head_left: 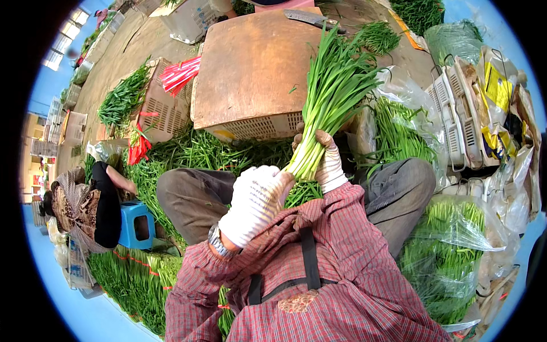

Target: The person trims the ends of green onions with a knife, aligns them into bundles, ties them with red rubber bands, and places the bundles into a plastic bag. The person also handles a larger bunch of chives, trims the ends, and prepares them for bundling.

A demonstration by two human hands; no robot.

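A bunch of garlic chives [333, 94] stands before me, leaves fanned upward and pale stem ends pointing down. My right hand [329, 162], in a striped white glove with dirty fingertips, wraps the lower stems from the right. At the stem ends my left hand [256, 199] closes from the left, its gloved fingers pressed against them; the fingertips are partly hidden. Just beyond the bunch is a wooden board [256, 68] lying on a plastic crate. Loose chives [211, 149] cover the floor between my knees and that crate.
A knife [310, 19] lies at the board's far edge, with red-and-white ties [180, 74] at its left. Bagged chives [444, 251] and crates [456, 108] stand right. Tied bunches [134, 285] lie lower left, near a blue stool [137, 224] and another person [85, 208].
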